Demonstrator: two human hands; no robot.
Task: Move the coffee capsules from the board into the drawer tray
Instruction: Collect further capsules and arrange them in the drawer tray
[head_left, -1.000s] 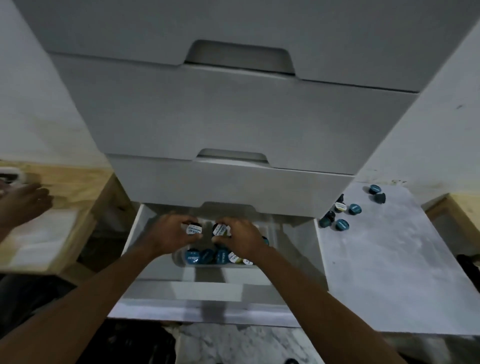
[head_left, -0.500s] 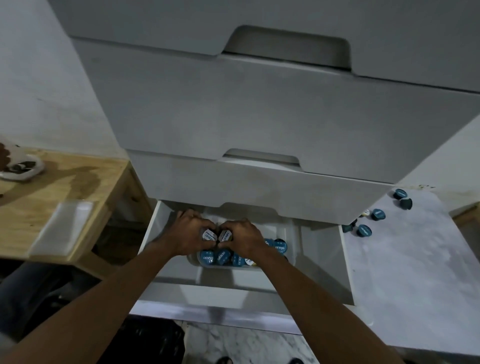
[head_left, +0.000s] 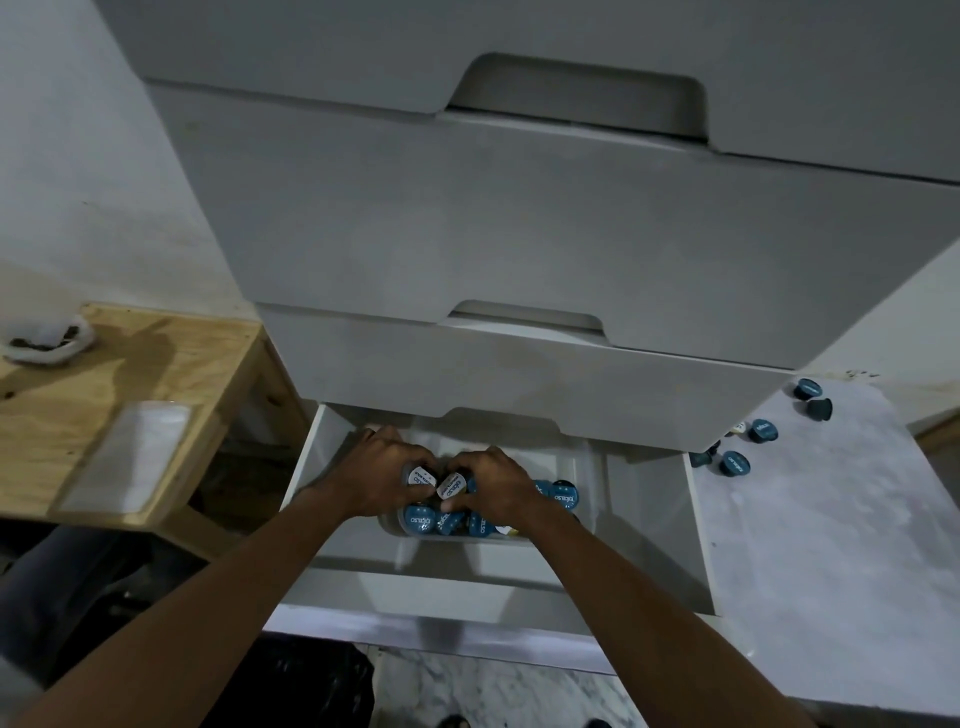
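Both hands reach into the open bottom drawer of a white cabinet. My left hand grips a white-lidded capsule. My right hand grips another white-lidded capsule right beside it. Both capsules are held just above the clear drawer tray, which holds several blue-lidded capsules. On the white marbled board to the right lie several more blue capsules, close to the cabinet's corner.
The closed drawers above overhang the open one, leaving a low gap. A wooden table stands at the left with a white dish and a flat white tray. A dark object lies on the floor below the drawer front.
My hands have drawn closer together over the tray, so the two white-lidded capsules now sit side by side. The camera has shifted, and the other person's hand at the left table is out of view.
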